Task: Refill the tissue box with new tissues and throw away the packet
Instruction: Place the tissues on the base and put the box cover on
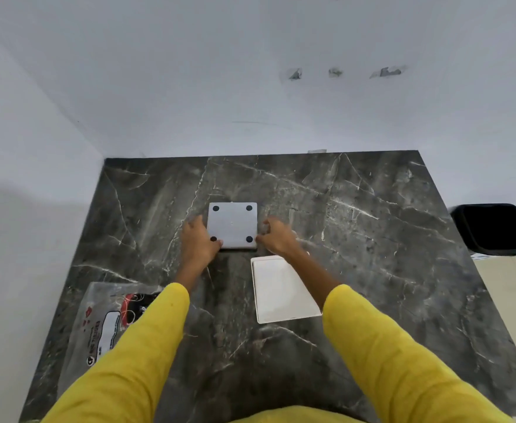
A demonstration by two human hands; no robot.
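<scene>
Both hands are out over the dark marble counter (372, 239), one on each side of the tissue box (232, 226), which sits upside down near the middle with its white base and four black feet facing up. The left hand (198, 239) presses against the box's left edge, fingers curled onto the near corner; the right hand (276, 236) grips the right edge, fingers wrapped round the side. A flat white lid (284, 290) lies just nearer, on the right, under the right forearm. The tissue packet (110, 319) lies at the near left, partly hidden by a yellow sleeve (122, 361). A black bin (494, 228) stands on the floor off the right side.
</scene>
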